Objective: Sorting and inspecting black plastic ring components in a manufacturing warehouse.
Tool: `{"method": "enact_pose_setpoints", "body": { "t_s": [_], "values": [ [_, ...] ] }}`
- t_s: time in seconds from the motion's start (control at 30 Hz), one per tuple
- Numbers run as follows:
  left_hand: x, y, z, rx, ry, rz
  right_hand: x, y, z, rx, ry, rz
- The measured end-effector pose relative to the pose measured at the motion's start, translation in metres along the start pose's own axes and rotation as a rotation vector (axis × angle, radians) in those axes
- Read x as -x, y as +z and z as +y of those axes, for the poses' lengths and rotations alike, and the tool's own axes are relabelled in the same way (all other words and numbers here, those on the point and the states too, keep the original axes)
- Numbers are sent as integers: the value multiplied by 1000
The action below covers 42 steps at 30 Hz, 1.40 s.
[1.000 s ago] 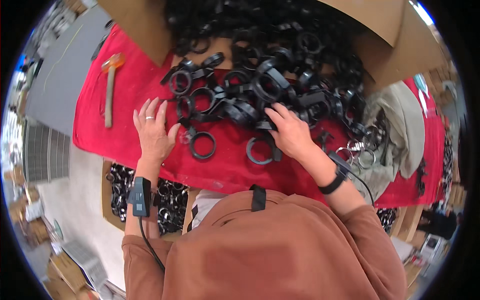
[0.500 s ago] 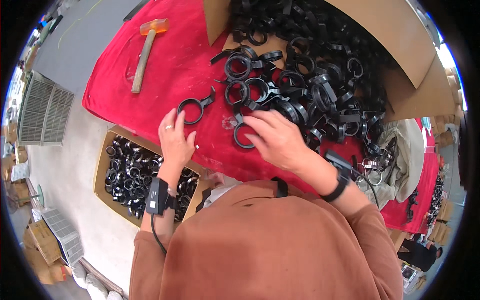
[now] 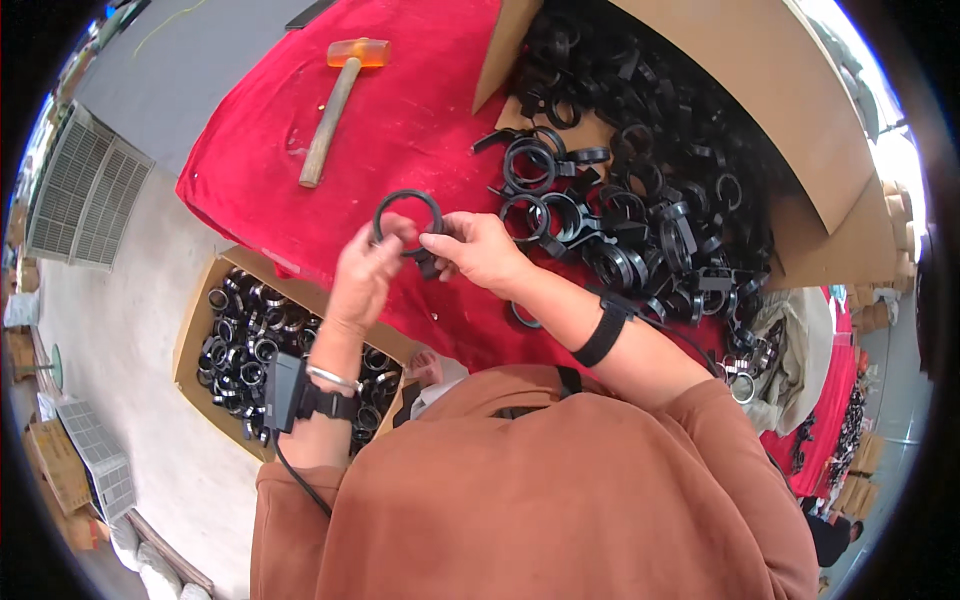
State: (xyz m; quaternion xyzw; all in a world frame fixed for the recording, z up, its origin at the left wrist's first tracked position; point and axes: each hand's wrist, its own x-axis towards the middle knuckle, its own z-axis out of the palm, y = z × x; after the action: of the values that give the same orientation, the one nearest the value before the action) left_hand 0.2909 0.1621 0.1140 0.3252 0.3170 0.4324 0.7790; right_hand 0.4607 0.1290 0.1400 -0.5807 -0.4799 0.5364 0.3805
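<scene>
The ring [image 3: 408, 194] has just come up off the cloth [image 3: 260, 200], free for handling: right hand [image 3: 484, 252] pinching its edge, left hand [image 3: 362, 272] at it, grip too blurred to tell

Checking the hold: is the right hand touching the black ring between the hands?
Touching: in the head view, the right hand pinches the black ring, its thumb over the lower right rim.

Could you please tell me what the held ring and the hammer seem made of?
The ring: black plastic or perhaps coated metal; its smooth, dark satin surface leaves it open. The hammer: its handle looks like bare wood, matte and brownish; its head is probably plastic or rubber, being glossy, orange and seemingly translucent.
</scene>
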Motion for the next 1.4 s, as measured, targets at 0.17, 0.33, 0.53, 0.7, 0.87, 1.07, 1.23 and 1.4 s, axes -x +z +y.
{"method": "enact_pose_setpoints", "body": {
  "t_s": [0.17,0.33,0.53,0.7,0.87,1.07,1.23,1.4],
  "values": [
    [3,14,-22,28,-110,-105,2,-1,-7,-524,158,-41],
    [-14,7,-30,-47,-146,-167,46,-31,-10,473,-294,206],
    [-27,6,-30,-161,-154,-50,83,-86,1,928,-374,493],
    [-61,7,-11,-605,-146,53,67,-89,2,935,-250,509],
    [-98,5,2,-835,-100,19,27,-85,1,987,-67,391],
    [-100,-5,-11,-911,43,-3,-5,-117,4,791,182,367],
    [-64,14,-12,-319,-156,-20,0,-129,-19,236,8,453],
    [-44,53,-20,-32,-102,-103,5,-113,-43,-143,40,440]
  ]
}}
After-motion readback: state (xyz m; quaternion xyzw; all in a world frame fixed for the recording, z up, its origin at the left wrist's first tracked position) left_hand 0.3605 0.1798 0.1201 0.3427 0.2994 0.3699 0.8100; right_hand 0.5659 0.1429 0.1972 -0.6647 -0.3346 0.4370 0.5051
